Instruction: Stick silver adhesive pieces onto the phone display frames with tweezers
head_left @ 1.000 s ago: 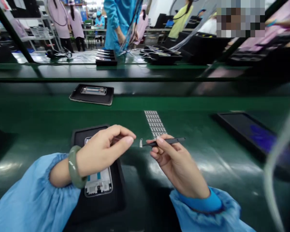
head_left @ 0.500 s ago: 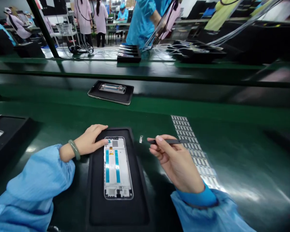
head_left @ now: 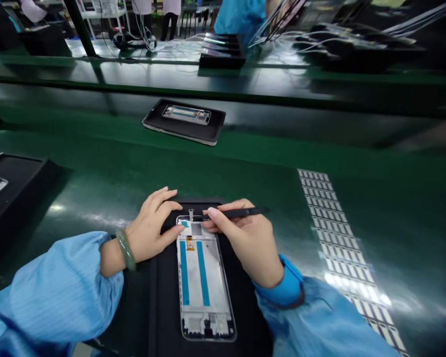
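Observation:
A phone frame (head_left: 195, 277) with two long blue strips lies in a black tray (head_left: 164, 302). My left hand (head_left: 150, 225) is open, its fingers spread over the tray's upper left side. Its thumb tip rests at the frame's top left corner. Between the thumb and fingers of my right hand (head_left: 241, 233) are black tweezers (head_left: 241, 212), their tip pointing left over the frame's top edge. A small silvery piece (head_left: 191, 214) is at that tip, above the top edge; whether it touches the frame I cannot tell.
A sheet of small rectangular labels (head_left: 334, 218) lies on the green bench (head_left: 96, 163) to the right. Another tray with a phone frame (head_left: 186, 114) is farther back, and a black tray (head_left: 18, 173) stands left. Beyond the ledge are cables and a person's blue sleeve (head_left: 241, 17).
My right hand has moved left with the tweezers, from the bench to the frame's top edge. The small piece has come along. My left fingers are more spread, and the view has tilted down.

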A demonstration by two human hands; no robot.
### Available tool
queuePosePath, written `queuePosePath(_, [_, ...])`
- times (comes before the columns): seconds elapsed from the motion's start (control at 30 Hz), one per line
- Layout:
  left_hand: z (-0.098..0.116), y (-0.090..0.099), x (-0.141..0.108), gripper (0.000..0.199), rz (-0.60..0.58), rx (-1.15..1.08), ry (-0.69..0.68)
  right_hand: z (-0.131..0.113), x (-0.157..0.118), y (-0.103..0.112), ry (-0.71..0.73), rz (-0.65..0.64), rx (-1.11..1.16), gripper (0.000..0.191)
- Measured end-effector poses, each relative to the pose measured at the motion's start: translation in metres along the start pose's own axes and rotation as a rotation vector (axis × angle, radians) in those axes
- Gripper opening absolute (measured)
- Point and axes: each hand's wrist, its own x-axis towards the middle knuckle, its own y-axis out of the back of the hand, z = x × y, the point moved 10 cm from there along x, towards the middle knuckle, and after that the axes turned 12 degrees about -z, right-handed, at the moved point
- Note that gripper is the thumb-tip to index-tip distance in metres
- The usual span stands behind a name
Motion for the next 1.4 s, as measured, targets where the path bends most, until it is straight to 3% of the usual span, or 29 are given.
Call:
queuePosePath(0.23, [0.01,0.002,-0.001,0.007,-0.007,-0.039,-0.077,-0.007,-0.004,0.001,0.005,-0.023,-0.194,0.027])
queuePosePath(0.57, [0.014,0.002,0.0,0.006,-0.039,-0.06,-0.095,-0.019,-0.007,-0.005,0.085,-0.044,-0.384,0.02])
queuePosePath(1.4, [0.022,0.005,0.0,0.008,-0.053,0.055,-0.131,-0.023,-0.009,-0.007,0.107,-0.032,-0.452,0.019])
